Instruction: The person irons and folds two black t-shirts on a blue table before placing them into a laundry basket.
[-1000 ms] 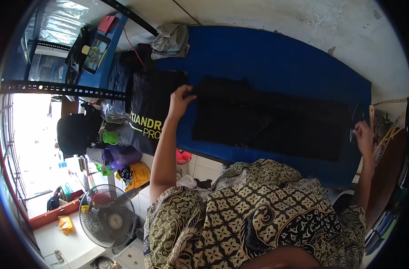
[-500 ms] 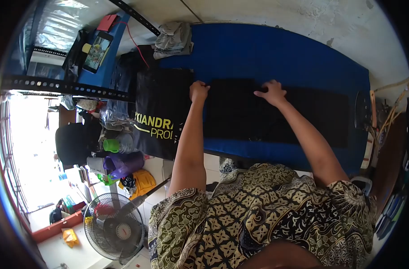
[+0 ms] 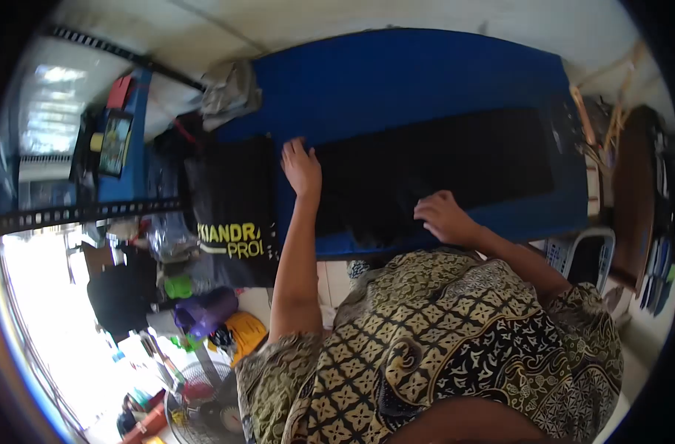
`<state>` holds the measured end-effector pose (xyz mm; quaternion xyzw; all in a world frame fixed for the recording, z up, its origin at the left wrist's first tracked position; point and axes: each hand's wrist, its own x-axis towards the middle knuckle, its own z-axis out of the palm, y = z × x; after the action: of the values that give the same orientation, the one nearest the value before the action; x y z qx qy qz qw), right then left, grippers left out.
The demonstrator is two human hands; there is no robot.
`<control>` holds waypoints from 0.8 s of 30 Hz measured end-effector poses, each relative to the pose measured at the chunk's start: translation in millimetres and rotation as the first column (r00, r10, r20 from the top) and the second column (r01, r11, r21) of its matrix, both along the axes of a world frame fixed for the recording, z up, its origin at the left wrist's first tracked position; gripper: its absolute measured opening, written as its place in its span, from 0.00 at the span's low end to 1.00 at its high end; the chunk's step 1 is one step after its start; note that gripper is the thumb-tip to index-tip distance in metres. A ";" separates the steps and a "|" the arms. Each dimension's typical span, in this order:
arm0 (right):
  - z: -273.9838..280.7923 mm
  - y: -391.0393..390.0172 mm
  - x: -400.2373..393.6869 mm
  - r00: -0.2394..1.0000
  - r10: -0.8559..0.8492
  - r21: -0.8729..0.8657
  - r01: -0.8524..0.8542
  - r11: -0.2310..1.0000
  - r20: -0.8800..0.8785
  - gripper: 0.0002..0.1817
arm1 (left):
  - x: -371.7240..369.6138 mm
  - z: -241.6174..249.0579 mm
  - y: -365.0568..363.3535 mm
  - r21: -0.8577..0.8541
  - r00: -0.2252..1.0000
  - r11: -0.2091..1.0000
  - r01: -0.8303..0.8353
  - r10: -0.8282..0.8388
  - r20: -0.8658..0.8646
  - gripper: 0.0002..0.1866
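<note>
A long piece of black cloth (image 3: 456, 155) lies flat across the blue table (image 3: 397, 74), with a bunched part at its near edge. My left hand (image 3: 302, 169) rests at the cloth's left end, fingers somewhat spread and nothing visible in them. Lower and to the right, my right hand (image 3: 445, 216) is over the cloth's near edge, its fingers curled; whether they pinch any fabric is hidden. Left of my left hand is a black plastic bag (image 3: 230, 177) with yellow lettering.
Folded grey cloth (image 3: 232, 92) sits at the table's back left. A perforated metal rack (image 3: 93, 214) stands at the left, holding a phone (image 3: 116, 144). At lower left is a fan (image 3: 204, 407); a grey basket (image 3: 604, 255) stands at the right.
My right hand has moved down from the cloth's far edge to its near edge. My left hand has opened somewhat. The view has turned, and the cloth's near edge is now bunched.
</note>
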<state>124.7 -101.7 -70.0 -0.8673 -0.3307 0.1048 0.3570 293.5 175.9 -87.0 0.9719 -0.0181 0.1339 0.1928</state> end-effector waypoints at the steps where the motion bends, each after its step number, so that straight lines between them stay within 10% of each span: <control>1: 1.6 -13.8 1.2 0.977 -0.205 -0.045 0.208 0.977 0.056 0.17 | -10.9 3.8 -12.9 -0.080 0.988 0.987 0.141 -0.146 -0.050 0.14; 5: -10.5 -92.9 -8.1 0.716 -0.627 -0.323 0.698 0.639 0.308 0.26 | -69.3 4.0 -98.8 -0.138 0.742 0.737 0.661 -0.670 -0.027 0.20; 11: -48.8 -213.2 -15.0 0.617 -0.524 -0.540 0.781 0.314 0.587 0.30 | -104.6 -19.6 -168.5 0.156 0.656 0.638 0.754 -0.740 -0.146 0.21; 24: -28.9 -266.0 7.2 0.606 -0.574 -0.386 0.795 0.469 0.550 0.21 | -120.9 -2.6 -177.9 0.173 0.615 0.608 0.775 -0.788 0.012 0.08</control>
<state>131.9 -367.7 -98.8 -0.9933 0.0470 -0.1053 0.0112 172.7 -2.1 -89.6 0.8711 -0.4589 0.0767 0.1569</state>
